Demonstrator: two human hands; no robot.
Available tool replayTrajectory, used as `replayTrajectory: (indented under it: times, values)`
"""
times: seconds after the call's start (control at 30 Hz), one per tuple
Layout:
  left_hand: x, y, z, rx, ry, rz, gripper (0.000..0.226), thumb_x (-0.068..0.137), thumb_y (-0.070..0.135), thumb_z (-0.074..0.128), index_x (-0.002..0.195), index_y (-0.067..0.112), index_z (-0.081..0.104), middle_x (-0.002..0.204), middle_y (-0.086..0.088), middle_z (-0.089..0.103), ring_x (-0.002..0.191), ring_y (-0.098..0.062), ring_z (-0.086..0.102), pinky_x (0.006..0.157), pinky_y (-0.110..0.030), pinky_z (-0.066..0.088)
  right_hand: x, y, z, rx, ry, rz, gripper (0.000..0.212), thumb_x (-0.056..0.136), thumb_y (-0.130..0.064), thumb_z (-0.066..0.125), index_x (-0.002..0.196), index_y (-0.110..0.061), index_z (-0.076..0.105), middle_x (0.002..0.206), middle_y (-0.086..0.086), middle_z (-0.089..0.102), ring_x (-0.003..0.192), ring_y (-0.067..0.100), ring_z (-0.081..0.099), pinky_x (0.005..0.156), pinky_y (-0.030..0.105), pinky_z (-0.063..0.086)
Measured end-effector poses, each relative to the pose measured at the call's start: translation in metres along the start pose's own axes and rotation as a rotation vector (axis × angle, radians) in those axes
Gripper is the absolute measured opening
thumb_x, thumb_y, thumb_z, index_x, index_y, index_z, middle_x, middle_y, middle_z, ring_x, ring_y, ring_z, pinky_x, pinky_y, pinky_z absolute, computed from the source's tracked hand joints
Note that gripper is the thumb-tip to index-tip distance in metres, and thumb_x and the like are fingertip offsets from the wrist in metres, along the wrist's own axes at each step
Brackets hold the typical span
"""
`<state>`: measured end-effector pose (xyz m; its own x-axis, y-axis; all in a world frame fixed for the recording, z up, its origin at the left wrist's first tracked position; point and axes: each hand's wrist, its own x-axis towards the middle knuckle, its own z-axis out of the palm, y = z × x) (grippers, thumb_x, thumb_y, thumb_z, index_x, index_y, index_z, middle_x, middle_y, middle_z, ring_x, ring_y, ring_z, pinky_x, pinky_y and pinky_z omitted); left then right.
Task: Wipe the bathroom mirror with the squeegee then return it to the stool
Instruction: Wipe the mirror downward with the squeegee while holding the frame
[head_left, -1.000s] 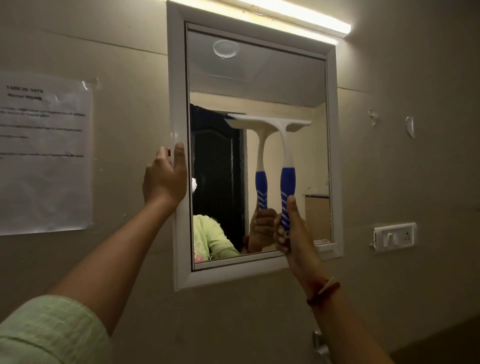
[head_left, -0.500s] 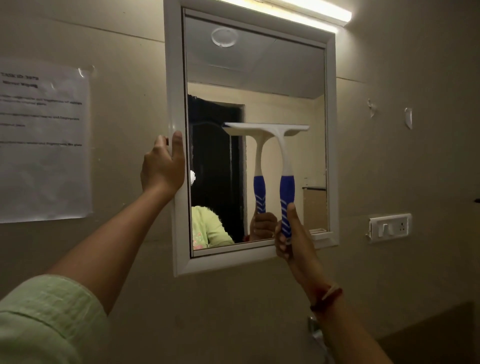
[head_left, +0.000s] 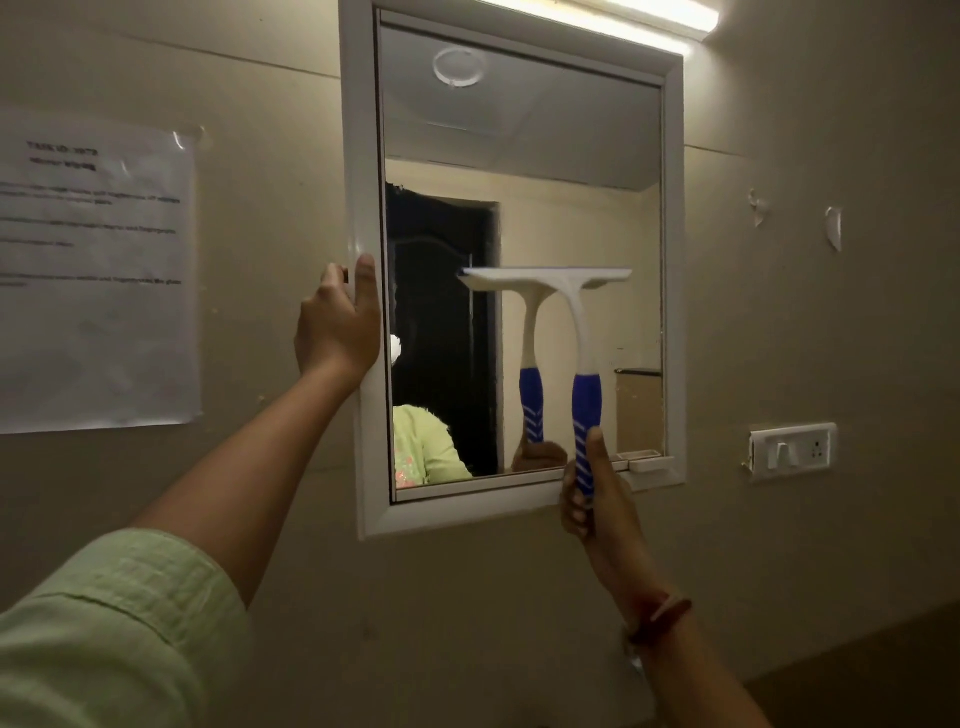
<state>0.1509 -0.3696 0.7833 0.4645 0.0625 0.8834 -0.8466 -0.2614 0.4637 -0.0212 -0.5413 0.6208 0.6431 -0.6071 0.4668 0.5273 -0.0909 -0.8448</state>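
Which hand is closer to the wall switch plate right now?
Right. The right hand, gripping the squeegee handle, sits just left of the switch plate; the left hand holds the mirror frame's far edge.

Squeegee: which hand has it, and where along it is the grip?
The right hand holds the squeegee by the lower end of its blue handle, blade up against the mirror. The left hand grips the mirror's left frame edge.
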Motion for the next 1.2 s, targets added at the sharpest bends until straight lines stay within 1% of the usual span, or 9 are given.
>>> replayTrajectory:
  times: [0.1,0.2,0.33,0.43,0.6,0.7,0.87,1.07,1.2]
  values:
    - [-0.001,0.000,0.000,0.008,0.012,0.003,0.062,0.095,0.052,0.023,0.114,0.000,0.050,0.090,-0.015,0.058,0.085,-0.029,0.056,0.058,-0.028,0.030,0.004,-0.003,-0.002,-0.018,-0.005,0.004,0.052,0.074,-0.067,0.045,0.061,-0.018,0.051,0.046,-0.005,0.042,0.039,0.009,0.036,0.037,0.019,0.030]
    - [-0.001,0.002,0.000,0.010,0.018,-0.006,0.063,0.095,0.053,0.023,0.114,0.000,0.050,0.085,-0.009,0.054,0.076,-0.019,0.049,0.057,-0.028,0.029,-0.015,0.022,-0.010,-0.041,-0.029,0.068,0.053,0.074,-0.067,0.042,0.063,-0.015,0.051,0.047,-0.003,0.042,0.040,0.011,0.036,0.039,0.020,0.029]
    - [0.000,0.000,0.001,0.005,0.012,-0.014,0.063,0.094,0.055,0.022,0.114,0.002,0.050,0.081,-0.005,0.051,0.074,-0.019,0.049,0.052,-0.026,0.027,-0.041,0.050,-0.020,0.047,-0.044,0.136,0.053,0.071,-0.064,0.048,0.062,-0.012,0.054,0.045,-0.002,0.044,0.036,0.011,0.038,0.035,0.018,0.032]
    - [-0.001,0.000,0.001,0.009,0.009,-0.022,0.063,0.093,0.056,0.021,0.113,0.003,0.050,0.083,-0.006,0.054,0.076,-0.020,0.050,0.057,-0.027,0.031,-0.031,0.034,-0.015,0.042,-0.022,0.100,0.052,0.071,-0.067,0.048,0.058,-0.016,0.053,0.044,-0.004,0.043,0.036,0.010,0.037,0.035,0.018,0.031]
    - [-0.001,0.001,0.000,0.017,0.007,-0.032,0.062,0.093,0.055,0.022,0.112,0.004,0.051,0.086,-0.008,0.056,0.075,-0.018,0.047,0.048,-0.019,0.022,-0.013,0.013,-0.003,0.029,-0.006,0.058,0.053,0.072,-0.068,0.046,0.060,-0.017,0.050,0.044,-0.004,0.041,0.038,0.009,0.036,0.037,0.018,0.030]
    - [-0.001,0.000,0.000,0.003,-0.001,-0.026,0.062,0.094,0.055,0.022,0.113,0.003,0.050,0.092,-0.014,0.061,0.076,-0.019,0.049,0.049,-0.019,0.022,-0.028,0.037,-0.006,0.026,0.006,0.114,0.053,0.072,-0.066,0.045,0.062,-0.015,0.051,0.046,-0.002,0.043,0.038,0.010,0.037,0.037,0.018,0.031]
    - [-0.001,0.001,0.001,0.016,0.003,-0.026,0.061,0.094,0.054,0.023,0.114,0.003,0.050,0.086,-0.008,0.055,0.075,-0.017,0.047,0.049,-0.020,0.022,-0.066,0.074,-0.022,0.038,0.054,0.243,0.055,0.068,-0.067,0.048,0.058,-0.012,0.052,0.043,0.001,0.043,0.033,0.012,0.036,0.034,0.018,0.031]
    - [-0.001,0.001,0.001,0.019,0.020,-0.016,0.059,0.094,0.053,0.023,0.111,0.004,0.051,0.080,-0.003,0.049,0.072,-0.015,0.045,0.049,-0.021,0.023,-0.034,0.032,-0.006,0.037,0.038,0.138,0.051,0.073,-0.064,0.045,0.060,-0.015,0.049,0.044,-0.004,0.041,0.036,0.009,0.036,0.036,0.018,0.031]
    - [-0.001,0.001,0.000,0.023,0.021,-0.022,0.059,0.095,0.052,0.024,0.109,0.002,0.051,0.077,-0.004,0.048,0.068,-0.016,0.042,0.048,-0.020,0.020,-0.039,0.046,-0.010,0.038,0.034,0.153,0.051,0.073,-0.066,0.046,0.061,-0.016,0.050,0.045,-0.004,0.041,0.038,0.010,0.036,0.037,0.018,0.030]
